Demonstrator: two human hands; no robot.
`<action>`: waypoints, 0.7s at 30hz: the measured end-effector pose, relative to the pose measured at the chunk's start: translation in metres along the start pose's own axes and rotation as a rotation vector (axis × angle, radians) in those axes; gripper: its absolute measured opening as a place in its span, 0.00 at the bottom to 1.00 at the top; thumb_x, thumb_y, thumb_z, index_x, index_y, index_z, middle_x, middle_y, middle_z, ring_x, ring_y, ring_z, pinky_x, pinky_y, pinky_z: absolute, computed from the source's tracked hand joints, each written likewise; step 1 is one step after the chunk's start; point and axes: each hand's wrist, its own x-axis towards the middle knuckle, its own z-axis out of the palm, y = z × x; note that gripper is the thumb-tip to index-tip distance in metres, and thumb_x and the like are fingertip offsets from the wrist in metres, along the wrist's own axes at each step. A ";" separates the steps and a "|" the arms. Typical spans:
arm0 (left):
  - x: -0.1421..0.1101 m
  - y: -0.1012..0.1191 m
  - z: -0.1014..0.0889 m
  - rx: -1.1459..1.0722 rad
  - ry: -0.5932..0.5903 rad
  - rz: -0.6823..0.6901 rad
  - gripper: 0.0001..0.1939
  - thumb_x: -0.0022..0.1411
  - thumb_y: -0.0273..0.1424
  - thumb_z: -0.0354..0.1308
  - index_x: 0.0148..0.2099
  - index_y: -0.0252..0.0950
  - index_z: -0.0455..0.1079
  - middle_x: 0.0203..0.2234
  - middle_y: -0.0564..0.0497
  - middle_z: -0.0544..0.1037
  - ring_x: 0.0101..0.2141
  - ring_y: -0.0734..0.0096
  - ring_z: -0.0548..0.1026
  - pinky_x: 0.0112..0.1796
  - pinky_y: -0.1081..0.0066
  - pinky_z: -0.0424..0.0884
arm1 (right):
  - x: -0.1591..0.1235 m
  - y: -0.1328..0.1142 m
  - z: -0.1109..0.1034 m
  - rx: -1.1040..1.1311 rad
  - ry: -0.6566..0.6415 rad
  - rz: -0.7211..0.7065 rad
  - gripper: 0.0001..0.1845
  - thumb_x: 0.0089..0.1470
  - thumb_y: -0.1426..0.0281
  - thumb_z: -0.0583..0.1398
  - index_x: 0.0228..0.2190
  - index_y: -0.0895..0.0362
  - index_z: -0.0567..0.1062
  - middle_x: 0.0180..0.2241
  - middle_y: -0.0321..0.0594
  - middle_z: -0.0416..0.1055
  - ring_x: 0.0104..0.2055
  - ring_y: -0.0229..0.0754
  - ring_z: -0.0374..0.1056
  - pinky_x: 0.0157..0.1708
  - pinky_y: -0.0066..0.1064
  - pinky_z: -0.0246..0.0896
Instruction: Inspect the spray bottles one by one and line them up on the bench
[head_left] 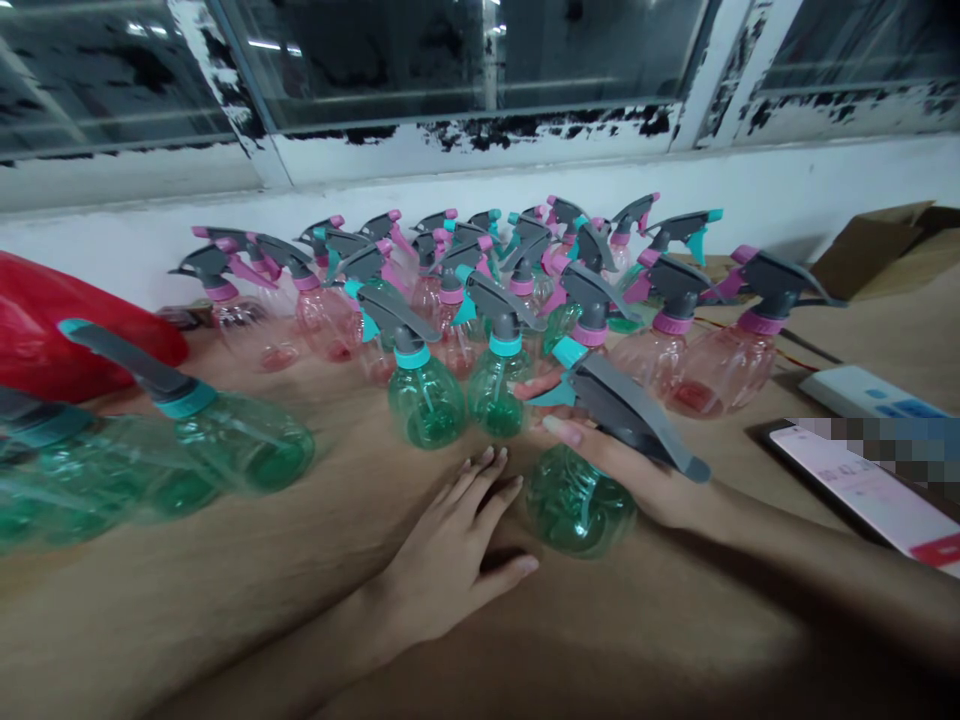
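- Between the pair of green bottles (426, 405) and the person's right forearm, the nearest green bottle (577, 500) stands roughly upright, its grey spray head (630, 410) pointing its teal nozzle away to the left
- The right hand (652, 470) is closed around that bottle's neck, thumb and forefinger reaching past it under the nozzle; the hand hides the collar, so how tightly it sits cannot be told, nor whether the base touches the table (262, 620)
- The left hand (442, 560) lies palm down on the table just beside the bottle, fingers extended and clamped on nothing
- As for progress, the held bottle already has its head on, and so do the pair behind it; all these look assembled, I judge
- Further green bottles (244, 440) stand to the left, and pink bottles (328, 320) crowd towards the wall among more green ones, also topped where their necks show
- No bare neck or loose head can be made out, though the crowding hides some; what is left, if anything, cannot be told
- Off to the right lies a phone (840, 485), with a cardboard box (877, 250) farther back
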 end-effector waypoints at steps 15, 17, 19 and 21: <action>-0.001 0.000 0.001 -0.004 -0.012 -0.007 0.34 0.66 0.51 0.50 0.64 0.32 0.56 0.64 0.41 0.55 0.64 0.53 0.50 0.59 0.54 0.54 | -0.003 -0.008 -0.004 -0.094 -0.018 0.058 0.12 0.57 0.57 0.57 0.32 0.52 0.72 0.25 0.36 0.71 0.29 0.42 0.69 0.29 0.35 0.64; -0.001 0.000 0.000 -0.017 -0.018 -0.012 0.34 0.66 0.51 0.50 0.64 0.32 0.57 0.64 0.41 0.55 0.64 0.52 0.50 0.59 0.54 0.53 | -0.004 -0.010 -0.005 -0.162 -0.002 0.068 0.15 0.57 0.56 0.57 0.27 0.53 0.71 0.25 0.36 0.71 0.29 0.42 0.69 0.29 0.35 0.63; -0.001 0.000 -0.001 -0.023 -0.021 -0.014 0.35 0.66 0.51 0.50 0.64 0.32 0.56 0.64 0.41 0.55 0.64 0.52 0.50 0.59 0.54 0.54 | -0.004 -0.010 -0.006 -0.183 -0.026 0.074 0.15 0.58 0.56 0.56 0.27 0.53 0.71 0.27 0.37 0.71 0.31 0.42 0.70 0.30 0.34 0.63; -0.001 0.000 -0.001 -0.019 -0.023 -0.015 0.34 0.66 0.51 0.50 0.64 0.32 0.56 0.64 0.41 0.55 0.64 0.52 0.50 0.59 0.53 0.54 | -0.004 -0.008 -0.006 -0.146 -0.066 0.073 0.14 0.58 0.56 0.56 0.30 0.53 0.72 0.27 0.36 0.71 0.31 0.41 0.70 0.31 0.35 0.64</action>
